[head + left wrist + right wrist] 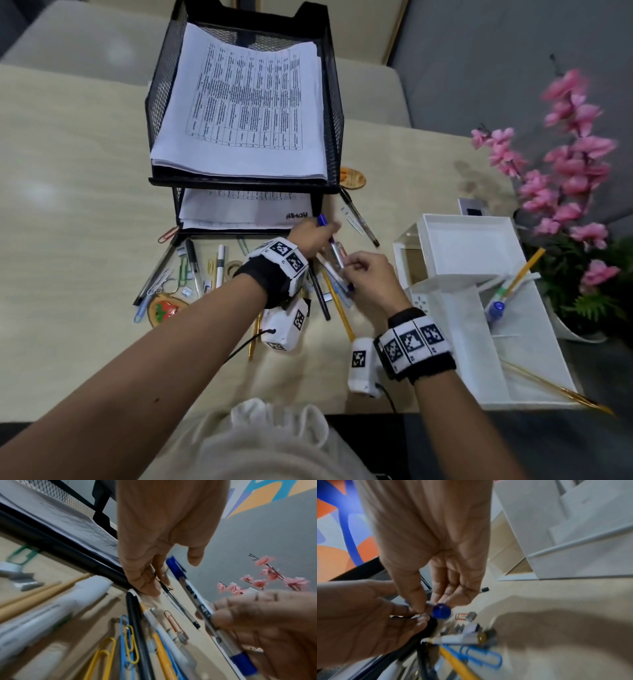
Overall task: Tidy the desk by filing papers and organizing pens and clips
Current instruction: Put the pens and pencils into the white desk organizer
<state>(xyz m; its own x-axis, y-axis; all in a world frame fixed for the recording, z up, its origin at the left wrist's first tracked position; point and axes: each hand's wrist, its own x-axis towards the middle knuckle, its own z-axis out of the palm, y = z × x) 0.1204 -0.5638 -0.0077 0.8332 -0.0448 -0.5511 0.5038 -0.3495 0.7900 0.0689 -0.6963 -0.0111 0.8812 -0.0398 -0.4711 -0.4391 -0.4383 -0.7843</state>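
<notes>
A pen with a blue cap and blue end (337,255) is held slanted above the desk, just in front of the black mesh paper tray (337,130). My left hand (315,236) holds it near the cap (175,566). My right hand (358,269) pinches the barrel lower down (193,591). The right wrist view shows the pen's blue end (441,610) beside my right thumb (418,601), with my left hand's fingers (412,612) closed in beside it. Printed papers (246,102) fill both tray tiers.
Loose pens, pencils and coloured paper clips (186,270) lie scattered under my left wrist. A black pen (359,219) lies right of the tray. A white desk organiser (455,329) with a pencil (527,270) and marker stands at right, with pink flowers (565,164) behind it.
</notes>
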